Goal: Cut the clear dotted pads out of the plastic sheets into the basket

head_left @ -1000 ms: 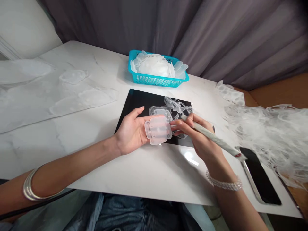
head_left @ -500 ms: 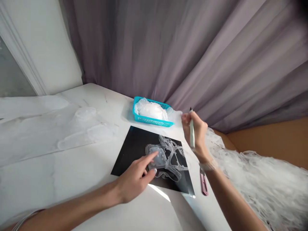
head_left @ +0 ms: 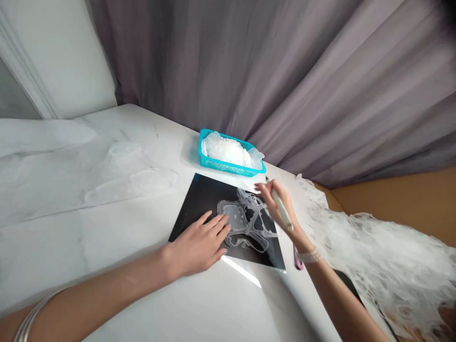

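Note:
My left hand lies with its fingers spread over the left part of a black sheet. Its fingertips rest at the edge of a translucent, roughly square plastic piece. Clear, loopy plastic strips lie around and to the right of that piece. Above the sheet's right edge, my right hand is closed round a pale pen-shaped tool whose dark end points up and away. What kind of tool it is I cannot make out. A pink box cutter lies beside my right wrist, partly hidden by it.
A turquoise basket full of white translucent pieces stands behind the sheet. At right rises a large heap of translucent scraps. Clear plastic sheeting covers the table's left side. A grey-purple curtain hangs at the back.
My left hand has gone from pointing on the plastic piece to lying flatter with fingers spread. My right hand, still holding the pen-shaped tool, has moved left toward the sheet. The view has shifted slightly.

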Available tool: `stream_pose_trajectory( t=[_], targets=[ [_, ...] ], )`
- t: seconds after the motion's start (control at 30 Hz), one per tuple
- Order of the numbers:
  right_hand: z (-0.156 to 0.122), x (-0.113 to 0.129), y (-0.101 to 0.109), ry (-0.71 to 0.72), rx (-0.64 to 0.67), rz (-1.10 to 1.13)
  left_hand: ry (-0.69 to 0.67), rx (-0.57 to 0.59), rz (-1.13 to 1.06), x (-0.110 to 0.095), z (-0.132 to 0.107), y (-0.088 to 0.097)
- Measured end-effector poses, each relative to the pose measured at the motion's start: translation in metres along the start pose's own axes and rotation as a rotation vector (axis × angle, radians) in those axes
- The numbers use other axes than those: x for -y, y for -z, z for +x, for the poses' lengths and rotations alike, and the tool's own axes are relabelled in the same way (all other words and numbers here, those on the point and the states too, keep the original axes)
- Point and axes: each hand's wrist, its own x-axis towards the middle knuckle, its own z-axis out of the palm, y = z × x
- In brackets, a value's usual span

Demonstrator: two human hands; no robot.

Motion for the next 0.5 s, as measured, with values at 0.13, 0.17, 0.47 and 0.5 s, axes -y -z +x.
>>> stream_pose_trajectory(
  t=[0.13, 0.17, 0.47, 0.5],
  targets=[
    [-0.064, 0.014, -0.002, 0.176, 0.336, -0.187, 0.039, -0.031, -0.08, -0.003, -0.001, -0.001],
    [-0.073, 0.013, -0.002, 0.214, 0.372, -0.245, 0.049, -0.035, -0.105, -0.002, -0.001, -0.001],
    [-0.096, 0.004, 0.012, 0.275, 0.275, -0.252, 0.234, -0.141, -0.203, 0.015, 0.015, 0.001],
    [-0.098, 0.006, 0.01, 0.278, 0.266, -0.246, 0.255, -0.142, -0.197, 0.013, 0.015, 0.001]
  ],
)
